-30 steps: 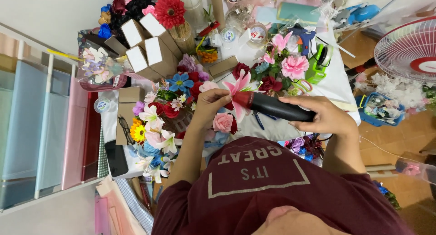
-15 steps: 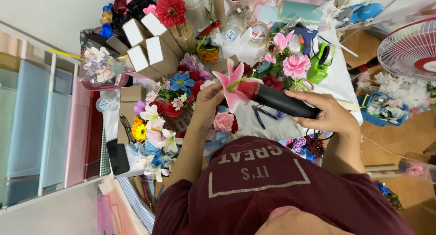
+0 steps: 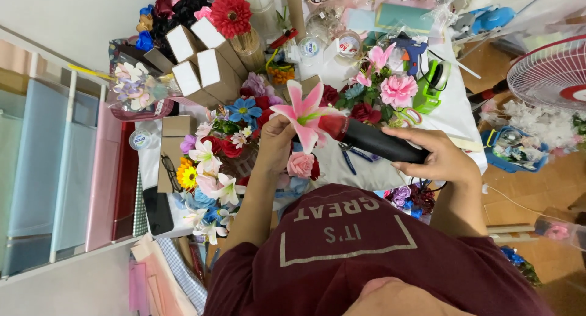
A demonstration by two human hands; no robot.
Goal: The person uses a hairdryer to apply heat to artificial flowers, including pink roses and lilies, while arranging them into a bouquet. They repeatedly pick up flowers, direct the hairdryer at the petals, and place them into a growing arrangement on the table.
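The person wears a dark red shirt (image 3: pixel 348 255). The right hand (image 3: pixel 436 157) is wrapped tight around a black tube (image 3: pixel 381 146). The left hand (image 3: pixel 276 142) pinches a pink lily (image 3: pixel 304 113) by its base, right at the end of the tube, up above the white table (image 3: pixel 455 108). Just beside the left hand lie lots of fake flowers (image 3: pixel 213 169). Farther off stand small white boxes (image 3: pixel 198 62), a big red flower (image 3: pixel 231 14) and a blue glue gun (image 3: pixel 410 47).

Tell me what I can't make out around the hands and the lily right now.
Head view:
- Pink lily stem: hidden by the left hand.
- Black tool rear end: covered by the right hand.
- Table near edge: blocked by the maroon shirt.
- Blue pens: too small to tell.
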